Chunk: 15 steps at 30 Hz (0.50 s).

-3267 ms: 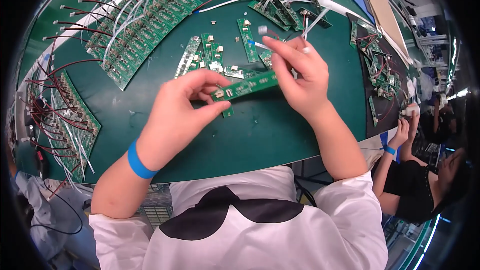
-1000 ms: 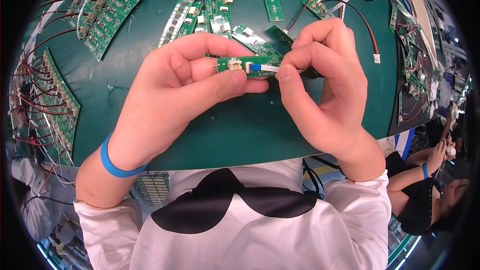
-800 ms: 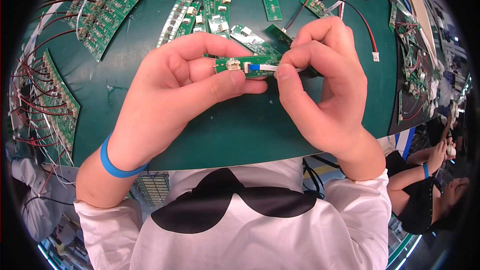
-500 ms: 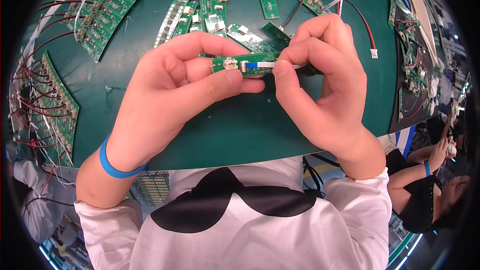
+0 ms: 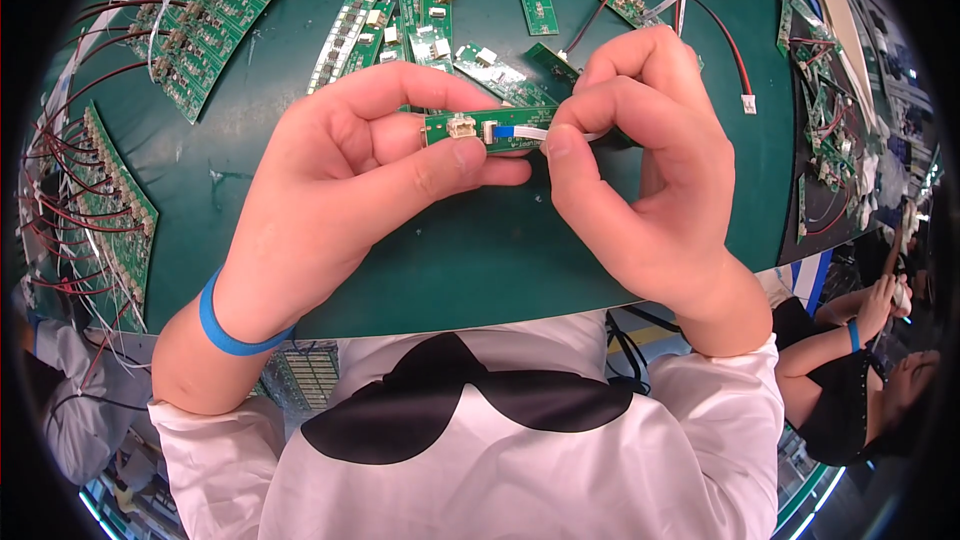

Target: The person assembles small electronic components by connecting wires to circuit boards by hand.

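Note:
My left hand [image 5: 370,155] is closed on the left end of a narrow green circuit board [image 5: 475,146], its thumb along the near edge beside a cream connector socket [image 5: 461,127]. To the right of that socket sits a small connector [image 5: 489,132], where the blue end of a white flat ribbon cable [image 5: 520,132] meets the board. Between thumb and index finger, my right hand [image 5: 640,140] pinches the cable close to the board's right part. The rest of the cable is hidden by that hand.
Several loose boards [image 5: 425,20] lie beyond my hands on the green table [image 5: 450,270]. Rows of wired boards [image 5: 215,30] stand at the left. A red and black wire [image 5: 735,50] ends in a white plug. A person [image 5: 850,360] sits at the right.
My right thumb and fingertips have shifted very slightly left along the cable. My left hand and the board have stayed in place.

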Tool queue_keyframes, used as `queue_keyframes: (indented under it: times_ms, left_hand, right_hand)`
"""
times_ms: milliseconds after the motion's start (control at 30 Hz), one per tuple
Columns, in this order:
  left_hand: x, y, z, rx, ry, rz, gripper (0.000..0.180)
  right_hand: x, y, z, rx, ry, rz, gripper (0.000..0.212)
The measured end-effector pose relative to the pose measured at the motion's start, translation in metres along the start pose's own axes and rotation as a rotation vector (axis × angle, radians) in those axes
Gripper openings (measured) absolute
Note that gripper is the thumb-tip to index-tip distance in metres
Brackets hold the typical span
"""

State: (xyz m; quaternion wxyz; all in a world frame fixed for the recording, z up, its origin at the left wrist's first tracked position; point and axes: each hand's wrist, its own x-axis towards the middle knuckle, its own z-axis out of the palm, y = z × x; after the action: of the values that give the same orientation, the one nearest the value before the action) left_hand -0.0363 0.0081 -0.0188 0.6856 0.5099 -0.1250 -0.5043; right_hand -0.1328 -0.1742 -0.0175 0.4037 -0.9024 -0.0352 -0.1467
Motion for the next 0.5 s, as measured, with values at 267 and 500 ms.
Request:
queue_keyframes:
  times_ms: [267,500]
  left_hand:
    - [-0.0009,0.0003,0.001,0.026,0.007,-0.001,0.026]
    - [-0.0008,-0.0006,0.0018,0.011,0.003,0.005,0.026]
  right_hand:
    - [0.0001,-0.0002,-0.002,0.04,-0.026,0.029,0.007]
    - [-0.0008,-0.0003,-0.0017,0.03,-0.023,0.013,0.007]
